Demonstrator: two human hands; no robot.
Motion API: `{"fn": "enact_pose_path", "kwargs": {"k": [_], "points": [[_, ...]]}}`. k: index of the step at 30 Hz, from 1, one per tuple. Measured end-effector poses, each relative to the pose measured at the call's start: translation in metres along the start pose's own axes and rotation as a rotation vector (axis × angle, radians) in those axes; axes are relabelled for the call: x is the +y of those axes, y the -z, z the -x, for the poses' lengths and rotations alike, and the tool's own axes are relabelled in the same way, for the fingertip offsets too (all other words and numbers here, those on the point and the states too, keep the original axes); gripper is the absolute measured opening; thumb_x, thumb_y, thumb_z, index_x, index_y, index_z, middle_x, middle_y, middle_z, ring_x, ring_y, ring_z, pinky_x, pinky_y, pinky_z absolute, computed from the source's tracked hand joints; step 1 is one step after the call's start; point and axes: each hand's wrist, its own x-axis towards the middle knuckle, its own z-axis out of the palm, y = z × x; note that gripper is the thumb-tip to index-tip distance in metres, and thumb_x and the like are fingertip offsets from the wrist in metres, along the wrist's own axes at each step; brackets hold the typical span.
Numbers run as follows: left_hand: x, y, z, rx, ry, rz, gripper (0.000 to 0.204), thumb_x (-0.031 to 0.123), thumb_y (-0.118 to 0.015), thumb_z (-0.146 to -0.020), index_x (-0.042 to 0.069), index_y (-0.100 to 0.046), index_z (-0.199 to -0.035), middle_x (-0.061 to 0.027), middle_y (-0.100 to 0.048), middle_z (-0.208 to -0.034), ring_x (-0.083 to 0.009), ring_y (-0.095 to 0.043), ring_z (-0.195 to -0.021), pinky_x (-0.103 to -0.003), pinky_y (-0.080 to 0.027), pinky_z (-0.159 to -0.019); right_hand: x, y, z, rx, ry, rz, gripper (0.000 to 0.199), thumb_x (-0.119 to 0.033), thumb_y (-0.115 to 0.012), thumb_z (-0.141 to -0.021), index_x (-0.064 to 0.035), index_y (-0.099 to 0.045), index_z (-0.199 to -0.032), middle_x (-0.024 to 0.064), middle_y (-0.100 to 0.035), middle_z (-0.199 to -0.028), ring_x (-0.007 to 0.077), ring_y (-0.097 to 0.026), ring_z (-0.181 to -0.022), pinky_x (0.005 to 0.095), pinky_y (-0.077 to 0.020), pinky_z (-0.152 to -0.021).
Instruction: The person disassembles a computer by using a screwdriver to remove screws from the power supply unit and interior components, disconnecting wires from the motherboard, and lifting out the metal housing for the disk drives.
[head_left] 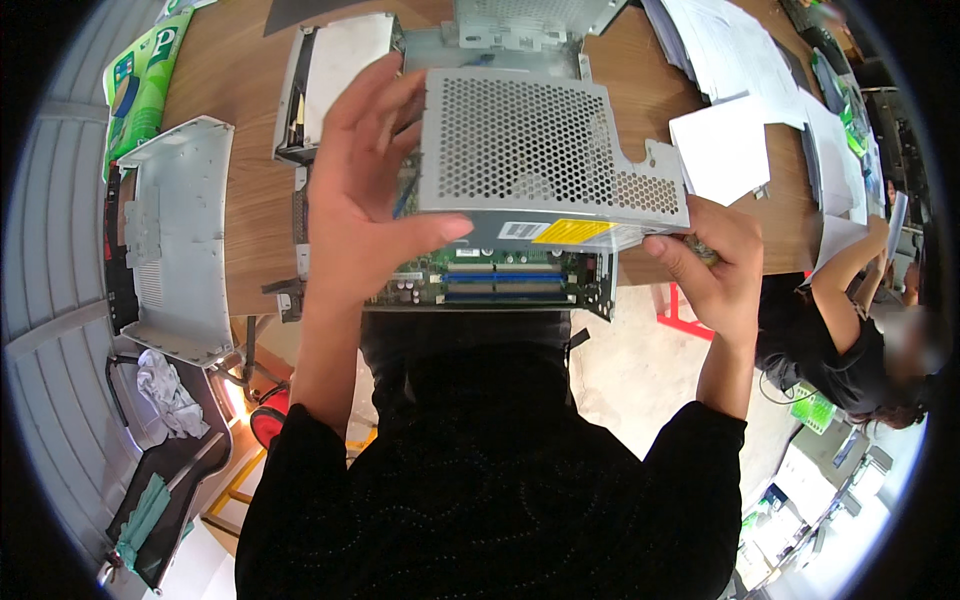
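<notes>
A grey metal power supply unit (525, 140) with a honeycomb-perforated face and a yellow label is held up in front of me. My left hand (355, 185) wraps round its left end, thumb along the labelled side and fingers behind. At the right end, my right hand (718, 262) grips the corner, its thumb on the lower edge. Just beneath it is an opened desktop computer case (606, 290), where a green motherboard (425, 285) and blue and black memory slots (510, 278) show. The unit hides the middle of the case.
A detached metal cover (185, 235) stands at the table's left edge, below a green package (148, 85). Stacked papers (735, 55) and a white sheet (722, 150) lie to the right. Another person (835, 320) works at far right. A chair (170, 470) stands lower left.
</notes>
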Motion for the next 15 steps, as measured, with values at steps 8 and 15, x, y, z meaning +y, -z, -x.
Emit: {"fn": "enact_pose_path", "kwargs": {"k": [8, 15], "points": [[-0.004, 0.022, 0.011, -0.263, 0.022, -0.172, 0.102, 0.009, -0.09, -0.058, 0.005, -0.039, -0.146, -0.0174, -0.04, -0.145, -0.0303, -0.039, -0.138, -0.05, -0.028, -0.115, 0.004, -0.01, 0.011, -0.135, -0.069, -0.02, 0.015, -0.004, -0.078, -0.072, 0.0023, -0.068, -0.079, 0.0125, -0.058, -0.065, 0.0276, -0.054, -0.056, 0.0356, -0.0395, -0.051], [-0.004, 0.024, 0.019, -0.219, -0.144, -0.181, 0.093, 0.011, -0.092, -0.056, 0.005, -0.049, -0.138, -0.0234, -0.037, -0.146, -0.0351, -0.042, -0.135, -0.049, -0.036, -0.111, -0.004, -0.007, 0.012, -0.131, 0.046, 0.046, 0.013, -0.005, -0.077, -0.07, 0.0004, -0.068, -0.078, 0.0121, -0.058, -0.065, 0.026, -0.057, -0.057, 0.0341, -0.04, -0.051]]}}
